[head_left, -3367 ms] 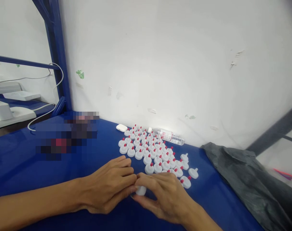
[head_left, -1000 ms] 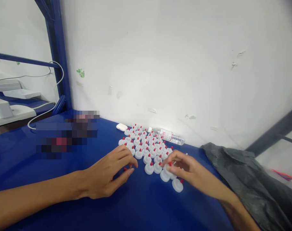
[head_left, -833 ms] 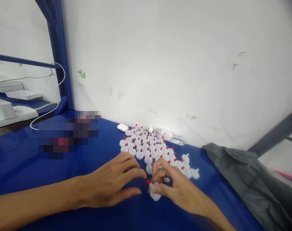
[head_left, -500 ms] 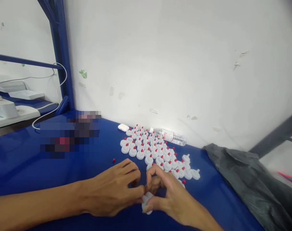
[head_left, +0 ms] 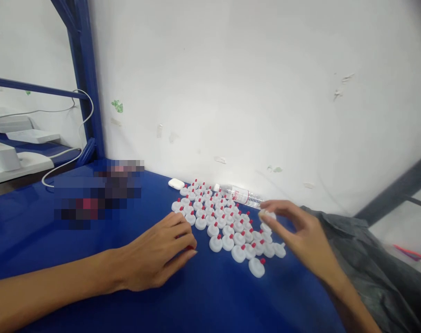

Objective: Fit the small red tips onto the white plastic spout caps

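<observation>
Fingers (head_left: 281, 205) tight: right hand (head_left: 306, 236) on white piece (head_left: 272, 215), left hand (head_left: 155, 254) on near-hidden red cap (head_left: 189, 248)

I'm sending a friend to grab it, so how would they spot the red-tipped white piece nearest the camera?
On the blue table, find the cluster of white pieces to the left of the right hand. Go to its near edge, toward the camera. The front piece sits there, its red tip leaning right, with no other piece lying nearer the camera.
</observation>
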The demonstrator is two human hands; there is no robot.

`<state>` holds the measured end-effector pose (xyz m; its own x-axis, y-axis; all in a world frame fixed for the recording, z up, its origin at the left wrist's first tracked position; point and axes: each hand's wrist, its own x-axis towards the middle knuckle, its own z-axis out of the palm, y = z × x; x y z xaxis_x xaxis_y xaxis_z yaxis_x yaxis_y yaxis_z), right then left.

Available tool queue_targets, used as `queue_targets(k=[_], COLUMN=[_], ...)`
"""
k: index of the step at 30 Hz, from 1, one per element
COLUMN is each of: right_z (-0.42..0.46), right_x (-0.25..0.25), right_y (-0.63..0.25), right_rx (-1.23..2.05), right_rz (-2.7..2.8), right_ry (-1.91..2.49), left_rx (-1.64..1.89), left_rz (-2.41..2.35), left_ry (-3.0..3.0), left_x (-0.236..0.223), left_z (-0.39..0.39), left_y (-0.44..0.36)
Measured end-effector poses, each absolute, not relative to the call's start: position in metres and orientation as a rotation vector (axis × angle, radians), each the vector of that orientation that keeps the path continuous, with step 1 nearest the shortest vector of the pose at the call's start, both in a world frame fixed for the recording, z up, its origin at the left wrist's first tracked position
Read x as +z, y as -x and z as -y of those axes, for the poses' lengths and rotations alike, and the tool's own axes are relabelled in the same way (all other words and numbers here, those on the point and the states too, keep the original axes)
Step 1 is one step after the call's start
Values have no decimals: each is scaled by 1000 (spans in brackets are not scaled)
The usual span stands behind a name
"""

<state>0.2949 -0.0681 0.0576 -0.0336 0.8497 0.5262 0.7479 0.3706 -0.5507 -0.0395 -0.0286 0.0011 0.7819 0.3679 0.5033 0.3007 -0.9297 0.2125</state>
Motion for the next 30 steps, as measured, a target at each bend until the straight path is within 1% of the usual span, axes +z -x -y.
queue_targets(k=[3,5,8,11,14,17,22,25,30], right_z=[55,46,38,35,36,39,45,46,47], right_x=[55,48,36,26,26,36,47,43,41], right_y=[-329,-349,-370,-379,-379,-370,-343,-335,-338], right_rx=[-269,-391,-321,-160,-34,-39,178,216,282], right_rz=[1781,1785,1794,1859,1935,1938,2130,2220,2048], right_ry=[1713,1972,2208,2230,2184,2126,1817,1815,1683], left_rx=[766,733,698,663,638,602,636,653,765], left_rz=[-568,-608,-655,-671,-686,-696,-678,-671,-644], left_ry=[-2796,-2772,-2770,-2796,-2802,-2787,-2779,-2768,-2762], left_x=[-9,-15,-18,-16,-13,-12,-12,-12,-9], left_z=[25,22,17,14,14,14,15,16,18], left_y=[36,36,37,38,39,39,39,39,40])
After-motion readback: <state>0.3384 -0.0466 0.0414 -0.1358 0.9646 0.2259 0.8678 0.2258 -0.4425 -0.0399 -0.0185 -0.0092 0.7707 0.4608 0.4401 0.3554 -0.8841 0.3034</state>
